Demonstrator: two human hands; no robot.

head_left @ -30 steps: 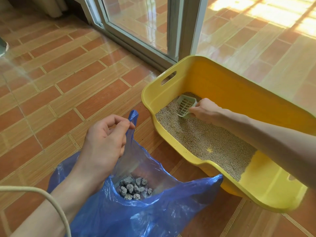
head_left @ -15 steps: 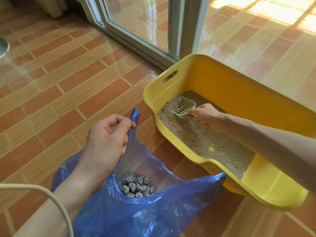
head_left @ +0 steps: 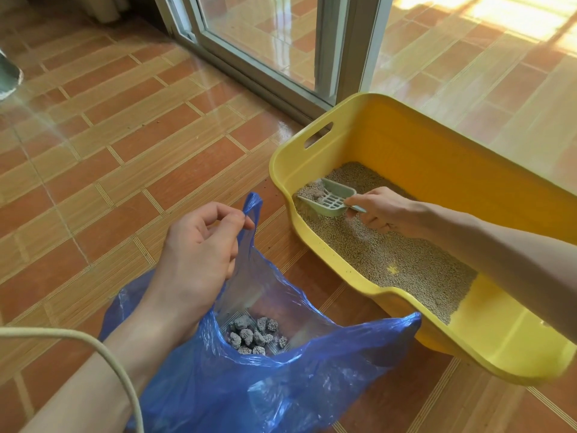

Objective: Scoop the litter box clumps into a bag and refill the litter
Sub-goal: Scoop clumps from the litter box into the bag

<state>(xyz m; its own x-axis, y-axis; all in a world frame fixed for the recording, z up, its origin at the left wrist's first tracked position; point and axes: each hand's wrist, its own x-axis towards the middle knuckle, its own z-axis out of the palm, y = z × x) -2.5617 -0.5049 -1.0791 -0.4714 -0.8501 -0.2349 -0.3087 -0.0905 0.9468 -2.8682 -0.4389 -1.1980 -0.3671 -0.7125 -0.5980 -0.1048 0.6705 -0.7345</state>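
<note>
The right hand grips the light, stiff scoop by its handle, a clump just beyond its fingers. The left hand pinches the limp bag by its rim; it likely needs holding open.

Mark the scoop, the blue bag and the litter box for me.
scoop [head_left: 331,200]: head view, slotted bowl.
blue bag [head_left: 281,392]: head view, near side of the plastic.
litter box [head_left: 421,160]: head view, inner far wall.

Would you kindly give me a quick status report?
Left hand pinches bag open. Right hand holds scoop, clump aboard, over litter box. Nothing in the way.
</note>
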